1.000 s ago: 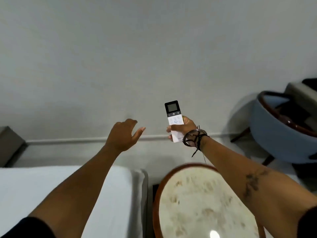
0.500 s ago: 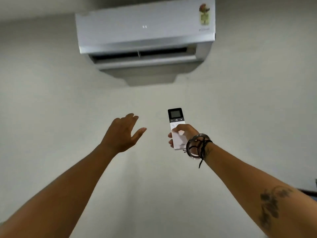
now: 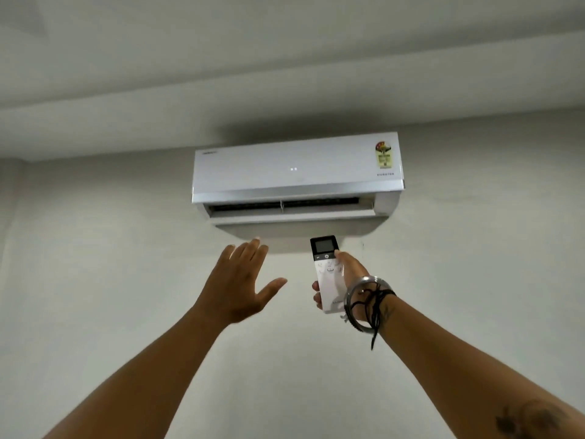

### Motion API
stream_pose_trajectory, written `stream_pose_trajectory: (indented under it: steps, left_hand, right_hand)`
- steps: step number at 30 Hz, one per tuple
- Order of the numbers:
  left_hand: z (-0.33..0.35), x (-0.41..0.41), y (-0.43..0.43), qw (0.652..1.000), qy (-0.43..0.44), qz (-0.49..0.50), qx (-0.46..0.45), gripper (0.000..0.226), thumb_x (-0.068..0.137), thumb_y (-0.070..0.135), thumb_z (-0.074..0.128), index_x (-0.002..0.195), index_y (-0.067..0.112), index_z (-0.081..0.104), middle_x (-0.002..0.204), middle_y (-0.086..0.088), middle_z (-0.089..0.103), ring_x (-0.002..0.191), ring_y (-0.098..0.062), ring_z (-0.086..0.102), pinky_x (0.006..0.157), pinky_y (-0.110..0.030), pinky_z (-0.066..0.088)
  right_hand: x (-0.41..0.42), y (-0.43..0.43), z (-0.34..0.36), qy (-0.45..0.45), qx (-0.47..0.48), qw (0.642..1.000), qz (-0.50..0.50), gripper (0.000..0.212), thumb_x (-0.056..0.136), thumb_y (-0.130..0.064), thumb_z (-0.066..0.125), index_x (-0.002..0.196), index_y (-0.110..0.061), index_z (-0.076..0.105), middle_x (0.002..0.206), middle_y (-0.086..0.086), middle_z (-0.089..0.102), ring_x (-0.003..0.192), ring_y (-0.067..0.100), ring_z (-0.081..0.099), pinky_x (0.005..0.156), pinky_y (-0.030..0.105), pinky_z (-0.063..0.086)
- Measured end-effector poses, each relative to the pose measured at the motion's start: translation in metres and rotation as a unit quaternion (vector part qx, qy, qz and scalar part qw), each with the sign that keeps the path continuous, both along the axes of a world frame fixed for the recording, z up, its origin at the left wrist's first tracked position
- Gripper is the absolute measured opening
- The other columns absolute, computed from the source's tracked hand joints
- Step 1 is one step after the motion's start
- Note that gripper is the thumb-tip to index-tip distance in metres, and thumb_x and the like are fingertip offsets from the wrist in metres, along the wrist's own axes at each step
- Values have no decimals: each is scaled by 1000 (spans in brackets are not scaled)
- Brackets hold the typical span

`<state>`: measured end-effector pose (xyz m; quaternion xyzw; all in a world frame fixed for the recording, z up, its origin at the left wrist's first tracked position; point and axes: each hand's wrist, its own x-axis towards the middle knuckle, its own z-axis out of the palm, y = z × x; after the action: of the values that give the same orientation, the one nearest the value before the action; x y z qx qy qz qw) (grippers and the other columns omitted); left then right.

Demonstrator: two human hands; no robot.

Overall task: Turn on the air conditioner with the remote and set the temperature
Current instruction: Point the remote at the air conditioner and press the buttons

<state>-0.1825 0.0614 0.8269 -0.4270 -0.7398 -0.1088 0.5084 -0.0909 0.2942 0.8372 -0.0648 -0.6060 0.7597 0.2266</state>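
A white wall-mounted air conditioner [image 3: 297, 175] hangs high on the wall, its lower flap open and two small lights lit on its front. My right hand [image 3: 351, 277] holds a slim white remote [image 3: 329, 277] with a dark screen at its top, pointed up at the unit; the thumb rests by the buttons just below the power key. My left hand [image 3: 240, 283] is raised beside the remote, palm toward the wall, fingers spread and holding nothing. Bracelets and a black cord circle my right wrist.
Plain pale wall [image 3: 95, 280] fills the view around and below the unit. The ceiling [image 3: 285, 58] steps down in a ledge just above it. No furniture is in sight.
The view has tilted up from the bed, round table and chair to the wall and the unit. Both hands rose with it. My thumb slid higher on the remote, and my left fingers spread.
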Motion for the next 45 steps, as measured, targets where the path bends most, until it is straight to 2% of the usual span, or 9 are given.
stream_pose_trajectory:
  steps: [3,9,18,24,45]
  left_hand:
    - [14,2,-4,1000,0,7,7,90,88,75,16,145,9,35,155,-14,35,143,-28,32,120,-46,19]
    - [45,13,-14,999,10,-2,36,90,88,75,16,144,8,38,156,-13,36,143,-28,32,121,-46,19]
    - [54,26,-27,999,21,-6,34,87,88,74,18,144,10,37,156,-13,35,143,-27,32,120,-45,18]
    - [56,28,-30,999,26,-6,30,87,88,74,18,144,10,38,156,-13,35,143,-27,33,120,-46,19]
    - [54,32,-35,1000,25,7,17,86,88,74,16,143,11,38,156,-12,35,142,-27,33,120,-46,19]
  right_hand:
    - [0,-2,15,-1,19,1000,-6,52,92,-49,45,91,1,61,61,20,70,48,34,67,56,36,56]
    - [3,-16,34,16,49,998,-27,50,90,-47,55,97,2,64,65,22,73,48,36,68,51,41,58]
    - [20,-44,41,36,80,994,-61,31,85,-18,57,110,1,58,62,22,72,49,35,69,51,40,58]
    - [31,-48,47,43,80,995,-43,28,93,-23,52,105,2,58,60,19,72,47,33,68,50,36,59]
    - [37,-55,50,51,75,996,-4,32,89,-24,51,105,3,58,63,19,73,49,34,70,48,36,59]
